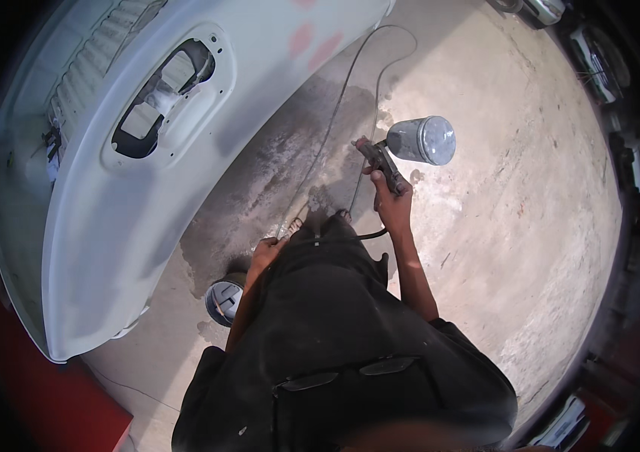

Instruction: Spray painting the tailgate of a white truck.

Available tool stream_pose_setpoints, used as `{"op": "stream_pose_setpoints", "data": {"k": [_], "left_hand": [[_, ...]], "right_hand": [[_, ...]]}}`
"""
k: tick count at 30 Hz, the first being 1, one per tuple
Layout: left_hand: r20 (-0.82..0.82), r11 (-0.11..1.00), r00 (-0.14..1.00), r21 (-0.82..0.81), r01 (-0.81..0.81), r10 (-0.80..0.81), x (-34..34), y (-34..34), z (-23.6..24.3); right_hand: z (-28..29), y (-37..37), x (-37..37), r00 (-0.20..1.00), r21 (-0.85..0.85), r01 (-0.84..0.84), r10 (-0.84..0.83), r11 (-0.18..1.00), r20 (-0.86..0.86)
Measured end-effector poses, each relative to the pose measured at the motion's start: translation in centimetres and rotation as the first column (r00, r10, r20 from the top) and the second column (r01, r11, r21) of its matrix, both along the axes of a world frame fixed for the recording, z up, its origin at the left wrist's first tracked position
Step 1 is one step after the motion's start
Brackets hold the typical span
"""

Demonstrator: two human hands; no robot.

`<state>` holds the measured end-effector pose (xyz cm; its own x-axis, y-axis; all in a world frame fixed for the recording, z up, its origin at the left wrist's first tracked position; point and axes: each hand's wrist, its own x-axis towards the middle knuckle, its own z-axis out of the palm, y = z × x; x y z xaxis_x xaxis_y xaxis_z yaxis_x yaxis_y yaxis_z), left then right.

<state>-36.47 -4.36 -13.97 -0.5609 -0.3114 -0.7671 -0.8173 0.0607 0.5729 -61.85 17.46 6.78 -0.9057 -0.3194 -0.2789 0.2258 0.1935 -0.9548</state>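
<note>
Two bare hands: right of centre, the right hand point(394, 194) grips a spray gun point(382, 160) beside a silver cup point(412, 141); lower centre, the left hand point(263, 255) meets a looping hose point(329, 134), grip unclear. Tugging could drag the hose against the pale car panel point(162, 181), upper left.

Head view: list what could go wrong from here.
The thin hose looped on the floor by the feet might trip someone. The spray gun in the right hand, if swung left, could bump the pale body panel. The can beside the left forearm might be knocked over by a stray step.
</note>
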Motion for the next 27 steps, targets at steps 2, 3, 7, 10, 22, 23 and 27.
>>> {"op": "stream_pose_setpoints", "data": {"k": [2,3,7,10,22,23,27], "left_hand": [[0.050,0.998,0.997,-0.010,0.061,-0.061,-1.0,0.4,0.2],[0.051,0.998,0.997,-0.010,0.054,-0.053,-1.1,0.4,-0.4],[-0.009,0.999,1.000,-0.037,-0.015,0.015,-2.9,1.3,-0.9],[0.002,0.998,0.998,-0.001,-0.069,0.069,-6.0,2.2,0.7],[-0.051,0.927,0.927,0.054,-0.370,0.373,-14.6,11.0,3.0],[-0.040,0.927,0.926,0.047,-0.373,0.375,-14.7,11.6,3.0],[-0.012,0.923,0.923,0.022,-0.384,0.384,-16.5,12.4,4.2]], "right_hand": [[-2.0,-0.5,-1.1,0.992,-0.041,-0.005,-0.001,0.999,-0.129],[-2.1,-1.2,-1.6,0.967,-0.095,-0.024,-0.001,0.995,-0.256],[-2.0,-1.1,-5.3,0.982,-0.060,-0.018,0.007,0.998,-0.186],[-2.4,-0.3,-9.5,0.982,-0.081,0.020,-0.034,0.997,-0.183],[-3.0,2.0,-20.9,0.975,-0.134,-0.014,-0.016,0.991,-0.221],[-2.9,2.1,-21.0,0.973,-0.124,-0.072,0.042,0.990,-0.225],[-2.7,2.9,-20.8,0.938,-0.068,-0.266,0.242,0.961,-0.248]]}}
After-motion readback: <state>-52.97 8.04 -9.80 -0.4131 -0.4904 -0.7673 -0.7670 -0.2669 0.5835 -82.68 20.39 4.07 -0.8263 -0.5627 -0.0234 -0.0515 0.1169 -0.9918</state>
